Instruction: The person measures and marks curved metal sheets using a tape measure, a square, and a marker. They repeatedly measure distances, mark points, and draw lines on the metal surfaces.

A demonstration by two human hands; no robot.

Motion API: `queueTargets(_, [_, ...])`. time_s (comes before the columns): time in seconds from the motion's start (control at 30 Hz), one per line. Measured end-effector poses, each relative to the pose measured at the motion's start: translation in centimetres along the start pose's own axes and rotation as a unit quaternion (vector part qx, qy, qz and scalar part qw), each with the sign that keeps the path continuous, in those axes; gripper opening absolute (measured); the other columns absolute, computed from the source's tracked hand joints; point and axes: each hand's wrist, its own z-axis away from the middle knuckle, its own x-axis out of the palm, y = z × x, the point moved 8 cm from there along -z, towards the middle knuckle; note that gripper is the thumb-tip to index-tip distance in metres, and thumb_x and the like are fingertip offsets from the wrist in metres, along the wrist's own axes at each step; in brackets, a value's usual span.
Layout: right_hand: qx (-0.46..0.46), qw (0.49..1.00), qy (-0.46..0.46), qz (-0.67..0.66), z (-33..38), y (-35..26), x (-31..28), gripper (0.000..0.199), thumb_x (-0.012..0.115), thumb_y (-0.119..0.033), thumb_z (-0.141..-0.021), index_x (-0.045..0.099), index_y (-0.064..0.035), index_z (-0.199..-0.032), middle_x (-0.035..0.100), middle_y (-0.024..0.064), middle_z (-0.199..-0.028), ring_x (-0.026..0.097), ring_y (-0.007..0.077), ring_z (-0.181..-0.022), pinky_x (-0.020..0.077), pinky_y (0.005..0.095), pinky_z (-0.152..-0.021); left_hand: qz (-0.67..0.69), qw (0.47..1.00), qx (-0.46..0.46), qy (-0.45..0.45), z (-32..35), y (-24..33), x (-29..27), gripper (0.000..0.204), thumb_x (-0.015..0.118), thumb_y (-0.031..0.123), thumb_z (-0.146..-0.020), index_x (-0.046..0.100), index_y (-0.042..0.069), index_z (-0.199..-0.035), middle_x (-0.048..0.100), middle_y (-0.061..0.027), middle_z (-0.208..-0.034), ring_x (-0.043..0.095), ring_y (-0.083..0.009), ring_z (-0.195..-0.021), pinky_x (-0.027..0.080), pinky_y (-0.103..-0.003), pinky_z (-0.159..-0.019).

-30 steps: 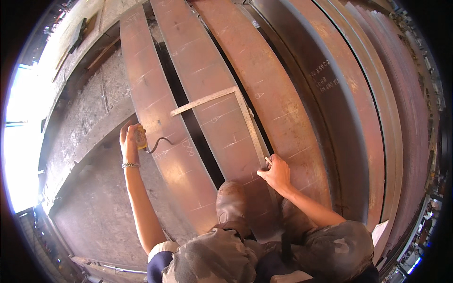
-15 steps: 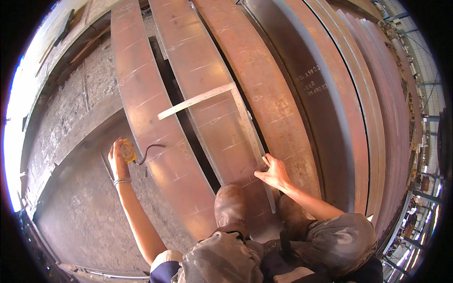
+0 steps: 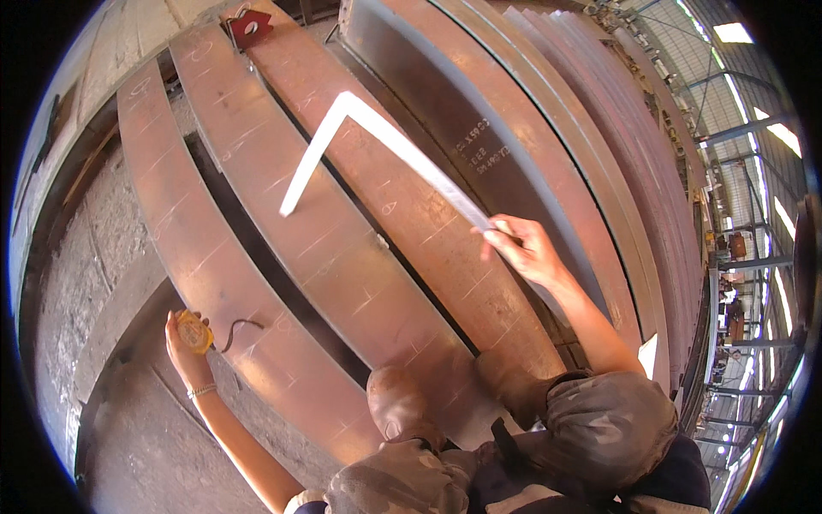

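Observation:
My left hand [image 3: 187, 349] is closed around a yellow tape measure [image 3: 194, 331], held out at the left beside the nearest steel strip. A dark strap [image 3: 238, 331] hangs from the tape measure. In my right hand [image 3: 524, 247] I grip one end of a metal carpenter's square [image 3: 402, 147], its long arm running up and away to the corner. The short arm slants down toward the left, above the steel strips. Chalk lines cross the long rusty-brown steel strip [image 3: 282, 231] beneath the square, and the strip [image 3: 214, 257] left of it carries such marks too.
Dark gaps separate the strips. A red magnet-like block [image 3: 250, 28] sits at the far end. On the right stands a deep steel beam [image 3: 445, 111], with stacked plates [image 3: 616, 163] beyond. My boots [image 3: 396, 403] rest on the strips; rough grey ground [image 3: 128, 411] lies left.
My right hand has lifted the carpenter's square off the strip and moved up. The view has shifted, bringing the red block into sight. My left hand still holds the tape measure, lower in view.

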Motion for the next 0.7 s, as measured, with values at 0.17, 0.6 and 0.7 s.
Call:
queueTargets(0.17, [0.038, 0.980, 0.147, 0.130, 7.6, 0.7, -7.0, 0.030, 0.065, -0.016, -0.100, 0.071, 0.0002, -0.124, 0.057, -0.0008, -0.067, 0.045, 0.0039, -0.058, 0.0357, 0.0238, -0.053, 0.040, 0.999, -0.009, 0.003, 0.1, -0.1, 0.2, 0.046, 0.054, 0.045, -0.104, 0.058, 0.004, -0.123, 0.069, -0.0162, -0.103, 0.072, -0.0307, -0.087, 0.058, -0.039, -0.074])
queueTargets(0.6, [0.042, 0.957, 0.130, 0.257, 25.4, 15.6, 0.6, 0.033, 0.078, -0.017, -0.087, 0.067, -0.0084, -0.116, 0.072, 0.0170, -0.086, 0.072, 0.0349, -0.075, 0.0573, 0.0413, -0.063, -0.196, 0.973, 0.118, 0.007, 0.3, 8.8, -2.2, 0.047, 0.042, 0.034, -0.108, 0.051, 0.009, -0.146, 0.062, -0.0144, -0.134, 0.060, -0.0241, -0.119, 0.049, -0.039, -0.103])
queueTargets(0.7, [0.062, 0.959, 0.116, 0.250, 25.8, 16.7, 1.4, 0.030, 0.077, -0.018, -0.088, 0.067, -0.0082, -0.114, 0.072, 0.0172, -0.085, 0.072, 0.0351, -0.074, 0.0570, 0.0417, -0.062, -0.211, 0.973, 0.090, 0.029, 1.6, 12.3, -3.9, 0.048, 0.043, 0.042, -0.107, 0.052, 0.013, -0.146, 0.064, -0.0156, -0.131, 0.062, -0.0252, -0.114, 0.050, -0.038, -0.100])
